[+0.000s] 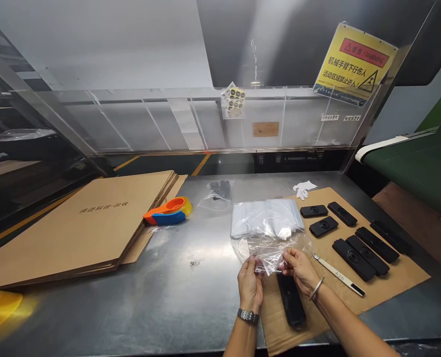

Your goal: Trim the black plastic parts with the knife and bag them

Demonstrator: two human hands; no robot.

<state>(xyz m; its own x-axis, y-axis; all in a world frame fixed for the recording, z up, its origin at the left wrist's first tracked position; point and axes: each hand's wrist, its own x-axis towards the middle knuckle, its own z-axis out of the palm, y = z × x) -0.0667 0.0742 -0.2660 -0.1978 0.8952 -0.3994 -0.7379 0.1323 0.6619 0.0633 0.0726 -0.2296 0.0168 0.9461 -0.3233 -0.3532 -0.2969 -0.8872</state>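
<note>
Between my two hands a clear plastic bag (270, 263) is stretched, its edge pinched on both sides. My left hand (250, 285) grips the left edge, thumb against fingers. On the right edge, my right hand (300, 267) does the same. Just below the bag lies a black rectangular plastic part (292, 302) on the cardboard sheet (320, 325), its upper end partly covered by the bag. Behind the hands is a stack of clear plastic bags (267, 215). A white-handled knife marked A26 (337, 274) lies right of my right hand.
Several black parts (354, 258) lie on the cardboard at right, near a white glove (304, 189). Flattened cartons (94, 218) cover the left side, with an orange-and-blue tape dispenser (168, 211) at their edge. A green conveyor belt (417, 158) stands right; a clear panel (191, 119) hangs behind.
</note>
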